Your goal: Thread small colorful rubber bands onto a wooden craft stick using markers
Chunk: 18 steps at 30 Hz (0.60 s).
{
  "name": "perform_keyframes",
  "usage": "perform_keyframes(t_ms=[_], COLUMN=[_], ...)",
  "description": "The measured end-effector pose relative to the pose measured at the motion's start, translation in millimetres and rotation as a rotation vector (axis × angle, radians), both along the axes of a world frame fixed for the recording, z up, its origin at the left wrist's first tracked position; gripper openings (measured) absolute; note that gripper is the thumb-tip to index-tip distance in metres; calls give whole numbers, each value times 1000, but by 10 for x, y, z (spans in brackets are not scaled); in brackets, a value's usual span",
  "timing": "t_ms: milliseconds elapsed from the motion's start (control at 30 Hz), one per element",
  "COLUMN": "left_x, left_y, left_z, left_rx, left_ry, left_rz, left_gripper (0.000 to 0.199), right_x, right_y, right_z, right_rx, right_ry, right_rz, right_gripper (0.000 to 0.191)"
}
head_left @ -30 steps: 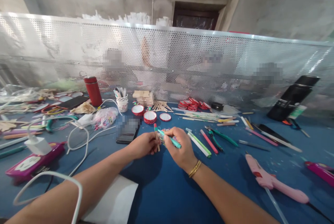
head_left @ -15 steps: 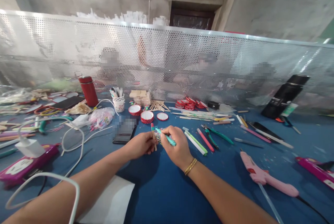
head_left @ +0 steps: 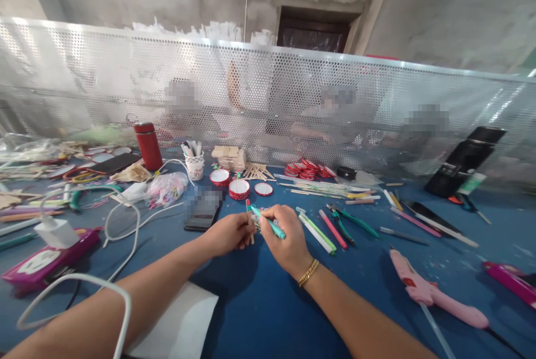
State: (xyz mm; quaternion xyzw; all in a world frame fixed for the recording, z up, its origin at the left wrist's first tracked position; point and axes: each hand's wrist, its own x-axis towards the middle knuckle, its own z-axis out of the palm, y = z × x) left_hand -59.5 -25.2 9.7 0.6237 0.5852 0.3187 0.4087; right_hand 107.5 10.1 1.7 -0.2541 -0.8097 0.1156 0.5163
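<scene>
My left hand (head_left: 232,233) is closed around a thin wooden stick (head_left: 248,203) that stands upright with a red and green coloured top. In my right hand (head_left: 288,242) is a teal marker pen (head_left: 274,229), its tip end touching or very near the top of the stick. Small multicoloured bits, too small to make out, lie on the table between and behind my hands. Just beyond them are round red-rimmed pieces with white faces (head_left: 239,188). To the right of my right hand lie a green marker (head_left: 320,231) and a pink marker (head_left: 333,229).
Green-handled pliers (head_left: 355,220) and a pink glue gun (head_left: 435,289) lie to the right. A black phone (head_left: 204,211), a paper cup of pens (head_left: 194,166) and a red flask (head_left: 148,146) stand or lie left. A white cable (head_left: 125,303) loops over my left forearm. A perforated metal screen (head_left: 268,96) borders the back.
The whole view has shifted slightly, so everything sits a little lower and further right. Both hands keep their hold, and the marker stays at the stick's top.
</scene>
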Motion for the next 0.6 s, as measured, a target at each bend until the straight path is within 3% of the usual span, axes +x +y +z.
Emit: perform_keyframes(t_ms=[600], left_x=[-16], left_y=[13], left_z=[-25], left_rx=[22], left_ry=[44], left_rz=[-13], left_gripper=[14], right_x=[-24], right_y=[9], right_z=[-7], right_rx=[25], right_ry=[-24], right_rz=[-24], right_gripper=[9])
